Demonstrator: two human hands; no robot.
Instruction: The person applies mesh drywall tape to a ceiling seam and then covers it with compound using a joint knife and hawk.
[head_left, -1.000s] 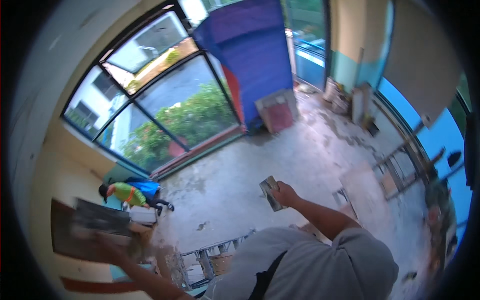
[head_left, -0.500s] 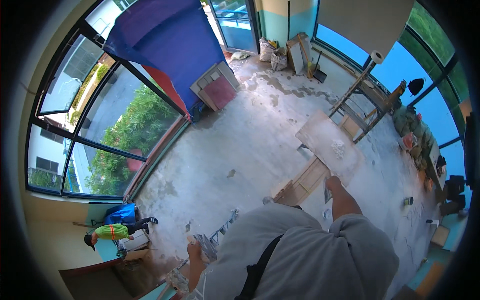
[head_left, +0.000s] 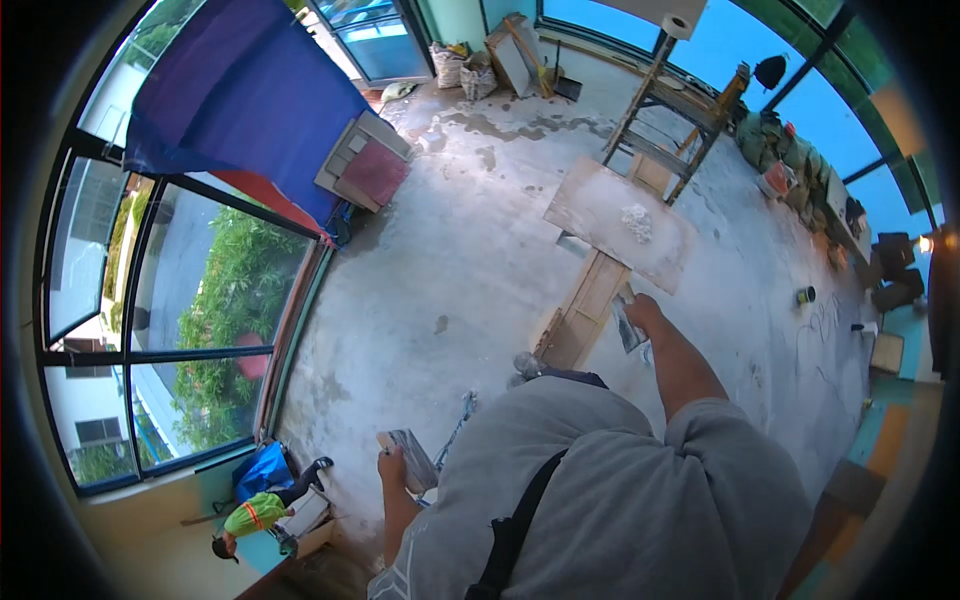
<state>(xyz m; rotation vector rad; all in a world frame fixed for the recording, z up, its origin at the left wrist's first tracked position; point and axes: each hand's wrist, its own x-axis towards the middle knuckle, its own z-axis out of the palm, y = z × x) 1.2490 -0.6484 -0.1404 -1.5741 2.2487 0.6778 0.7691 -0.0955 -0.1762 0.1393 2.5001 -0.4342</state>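
Observation:
My left hand [head_left: 392,466] is closed on a wide, flat trowel [head_left: 414,453] with a whitish-smeared metal blade, held low at my left side. On the other side, my outstretched right hand [head_left: 644,313] grips a putty knife [head_left: 627,331] with a pale handle and a metal blade hanging downward. Just beyond the right hand lies a broad, pale board [head_left: 583,200] bearing a heap of white lumpy material [head_left: 637,223]. A narrow wooden plank bench [head_left: 585,305] extends below the board toward me; the putty knife hangs beside its right edge.
A wooden stepladder [head_left: 650,100] with a paper roll on top stands behind the board. Stuffed sacks [head_left: 775,150] line the right windows. At the lower left, a person in a yellow-green vest [head_left: 255,513] bends over. Panels [head_left: 365,165] lean against a blue sheet. A small can [head_left: 805,295] sits on the floor.
My view has turned, so the room appears shifted left and, around the board, upward. The left trowel now shows more of its flat blade. Both hands keep hold of their tools.

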